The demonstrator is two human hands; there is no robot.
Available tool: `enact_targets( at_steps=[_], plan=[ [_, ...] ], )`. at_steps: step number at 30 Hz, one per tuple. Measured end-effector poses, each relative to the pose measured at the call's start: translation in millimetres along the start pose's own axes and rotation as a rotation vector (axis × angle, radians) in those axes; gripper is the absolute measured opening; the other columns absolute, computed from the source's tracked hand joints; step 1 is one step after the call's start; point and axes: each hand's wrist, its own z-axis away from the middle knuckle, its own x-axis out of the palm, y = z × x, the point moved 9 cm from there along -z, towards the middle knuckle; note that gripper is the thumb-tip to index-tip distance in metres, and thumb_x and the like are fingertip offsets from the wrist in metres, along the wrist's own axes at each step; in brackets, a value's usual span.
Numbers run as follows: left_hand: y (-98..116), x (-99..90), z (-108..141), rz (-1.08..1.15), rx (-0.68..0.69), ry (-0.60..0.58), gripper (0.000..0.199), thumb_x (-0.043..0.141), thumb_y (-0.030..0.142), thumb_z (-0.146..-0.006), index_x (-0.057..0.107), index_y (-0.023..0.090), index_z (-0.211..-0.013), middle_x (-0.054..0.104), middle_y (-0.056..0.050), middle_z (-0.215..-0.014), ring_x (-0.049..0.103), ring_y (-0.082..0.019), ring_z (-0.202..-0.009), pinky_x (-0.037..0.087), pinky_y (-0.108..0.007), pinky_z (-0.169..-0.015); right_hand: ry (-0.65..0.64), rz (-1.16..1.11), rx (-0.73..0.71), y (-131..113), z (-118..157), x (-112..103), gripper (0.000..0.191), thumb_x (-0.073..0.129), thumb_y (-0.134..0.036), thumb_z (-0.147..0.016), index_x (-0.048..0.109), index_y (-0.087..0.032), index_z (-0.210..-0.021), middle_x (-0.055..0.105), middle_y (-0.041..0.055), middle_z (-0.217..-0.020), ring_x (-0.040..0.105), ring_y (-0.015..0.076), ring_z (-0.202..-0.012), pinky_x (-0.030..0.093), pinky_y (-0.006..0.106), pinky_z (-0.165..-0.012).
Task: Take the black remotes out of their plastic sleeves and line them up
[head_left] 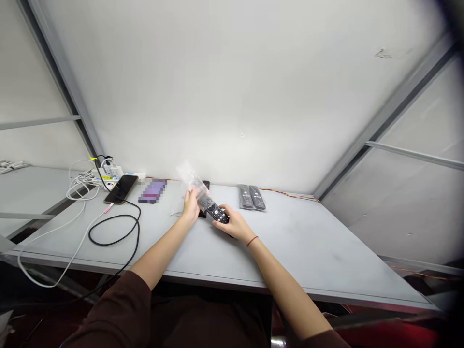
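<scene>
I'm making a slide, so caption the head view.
Left hand holding a clear plastic bag, right hand gripping a black remote partly inside it.

far end of remote clouded by bag, near end under right hand, black item toward table back edge partly behind left hand, purple item pixelated

The left hand holds a clear plastic sleeve around one end of a black remote; the right hand grips the remote's bare end above the grey surface. A dark object lies partly hidden behind them. Two wrapped remotes lie side by side rightward; leftward lie a dark phone and a looped black cable.
</scene>
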Motion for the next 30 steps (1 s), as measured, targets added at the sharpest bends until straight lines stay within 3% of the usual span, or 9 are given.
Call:
enact_targets(
  at_steps=[4, 7, 11, 14, 16, 19, 23, 27, 30],
  plan=[
    [-12, 7.9, 10, 0.014, -0.037, -0.014, 0.020, 0.040, 0.026, -0.091, 0.053, 0.018, -0.105, 0.065, -0.008, -0.105, 0.063, -0.017, -0.094, 0.050, -0.029, -0.080, 0.080, -0.115, 0.052, 4, -2, 0, 0.051, 0.063, -0.040, -0.072, 0.042, -0.017, -0.113, 0.061, 0.0049, -0.090, 0.057, 0.0186, -0.076, 0.044, 0.032, -0.070],
    [-22, 13.0, 16, 0.028, -0.059, -0.029, 0.018, 0.042, 0.025, -0.091, 0.053, 0.018, -0.103, 0.066, -0.006, -0.098, 0.064, -0.015, -0.091, 0.050, -0.028, -0.081, 0.104, -0.253, 0.104, 7, -3, 0, 0.066, 0.069, -0.042, -0.066, 0.037, -0.017, -0.118, 0.057, 0.0079, -0.102, 0.057, 0.0199, -0.087, 0.045, 0.035, -0.079],
    [-18, 8.5, 12, 0.038, -0.083, 0.015, 0.021, 0.037, 0.026, -0.091, 0.054, 0.015, -0.098, 0.066, -0.006, -0.083, 0.065, -0.017, -0.077, 0.051, -0.032, -0.076, -0.129, -0.611, 0.076, -9, 1, 9, 0.081, 0.073, -0.038, -0.065, 0.028, -0.025, -0.132, 0.050, 0.0104, -0.123, 0.055, 0.0204, -0.103, 0.046, 0.034, -0.085],
    [-12, -1.2, 7, 0.050, -0.169, 0.097, 0.034, 0.030, 0.029, -0.092, 0.058, 0.011, -0.089, 0.066, -0.010, -0.079, 0.065, -0.017, -0.072, 0.051, -0.030, -0.075, -0.303, -0.787, -0.015, -30, 7, 11, 0.082, 0.076, -0.033, -0.063, 0.033, -0.032, -0.132, 0.042, 0.0078, -0.135, 0.050, 0.0211, -0.114, 0.046, 0.032, -0.087],
    [-10, -2.6, 6, 0.045, -0.227, 0.107, 0.040, 0.026, 0.030, -0.093, 0.060, 0.009, -0.084, 0.066, -0.011, -0.079, 0.064, -0.016, -0.070, 0.050, -0.027, -0.073, -0.339, -0.823, -0.043, -35, 8, 10, 0.079, 0.077, -0.031, -0.062, 0.037, -0.032, -0.130, 0.039, 0.0065, -0.138, 0.049, 0.0214, -0.115, 0.046, 0.031, -0.086],
    [-15, 1.7, 12, 0.012, -0.278, 0.078, 0.043, 0.027, 0.033, -0.093, 0.062, 0.010, -0.086, 0.067, -0.010, -0.078, 0.063, -0.014, -0.066, 0.050, -0.025, -0.068, -0.296, -0.807, -0.023, -29, 6, 11, 0.077, 0.076, -0.029, -0.064, 0.039, -0.032, -0.131, 0.038, 0.0067, -0.139, 0.051, 0.0209, -0.113, 0.048, 0.031, -0.085],
    [-35, 6.5, 28, -0.111, -0.275, 0.058, 0.033, 0.036, 0.034, -0.091, 0.061, 0.012, -0.091, 0.066, -0.007, -0.075, 0.064, -0.016, -0.065, 0.050, -0.028, -0.066, -0.185, -0.779, 0.072, -9, 1, 13, 0.082, 0.071, -0.030, -0.069, 0.028, -0.034, -0.138, 0.037, 0.0093, -0.138, 0.060, 0.0177, -0.095, 0.054, 0.032, -0.074],
    [-40, 11.8, 32, -0.151, -0.181, 0.018, 0.025, 0.051, 0.036, -0.085, 0.061, 0.014, -0.091, 0.066, -0.006, -0.078, 0.064, -0.016, -0.071, 0.050, -0.026, -0.069, -0.109, -0.674, 0.049, -5, -2, 8, 0.060, 0.068, -0.031, -0.071, 0.048, -0.025, -0.127, 0.048, 0.0090, -0.130, 0.059, 0.0198, -0.096, 0.053, 0.034, -0.078],
    [-37, 13.9, 27, -0.052, -0.248, -0.013, 0.039, 0.042, 0.046, -0.087, 0.062, 0.013, -0.088, 0.067, -0.008, -0.078, 0.063, -0.017, -0.073, 0.050, -0.026, -0.068, -0.080, -0.591, -0.003, -10, -2, 4, 0.048, 0.070, -0.030, -0.070, 0.059, -0.023, -0.116, 0.056, 0.0072, -0.124, 0.056, 0.0216, -0.105, 0.047, 0.035, -0.089]
  ],
)
